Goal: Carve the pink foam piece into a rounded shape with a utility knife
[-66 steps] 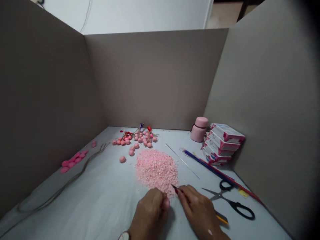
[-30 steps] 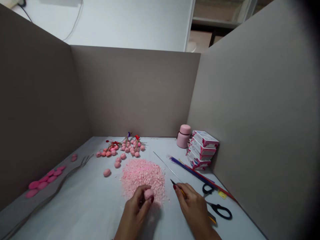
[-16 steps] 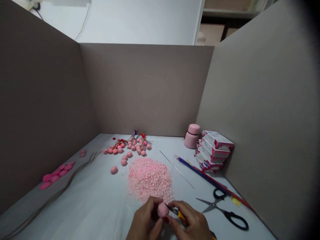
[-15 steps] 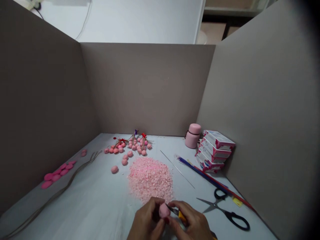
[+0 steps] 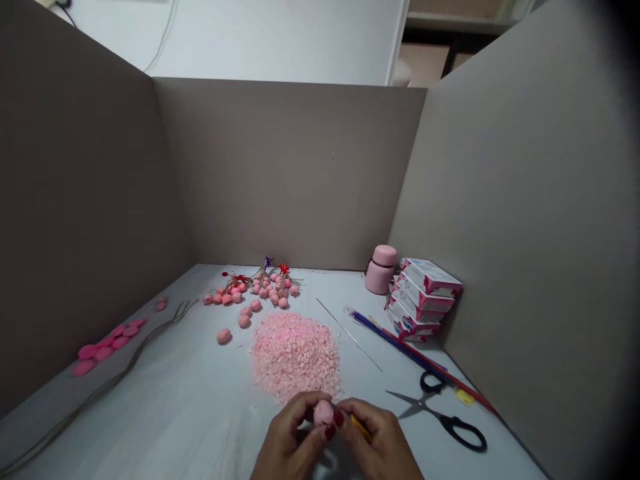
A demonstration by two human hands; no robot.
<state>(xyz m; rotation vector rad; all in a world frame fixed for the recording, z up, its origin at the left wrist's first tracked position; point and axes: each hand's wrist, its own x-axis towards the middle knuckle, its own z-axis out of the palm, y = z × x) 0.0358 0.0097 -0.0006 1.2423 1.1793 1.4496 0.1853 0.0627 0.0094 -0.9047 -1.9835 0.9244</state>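
Observation:
At the front edge of the view, my left hand (image 5: 293,437) pinches a small pink ball (image 5: 323,413) between its fingertips and thumb. The ball's surface looks unevenly pared. My right hand (image 5: 377,437) is closed around a yellow-handled knife (image 5: 361,428); most of it is hidden by the fingers. Its blade is barely visible at the ball's right side, and the right thumb lies against or very near the ball. Just beyond both hands spreads a heap of pale pink shavings (image 5: 297,357).
Scissors (image 5: 424,403) lie spread at right, near blue and red sticks (image 5: 400,343) and a thin metal rod (image 5: 350,333). Stacked boxes (image 5: 425,297) and a pink flask (image 5: 381,270) stand behind. Pink balls (image 5: 273,293), pink discs (image 5: 104,353) and dry stems (image 5: 130,370) lie left.
My right thumb has come up against the ball, and the knife blade, plain to see before, is now mostly covered. The whole view has shifted slightly.

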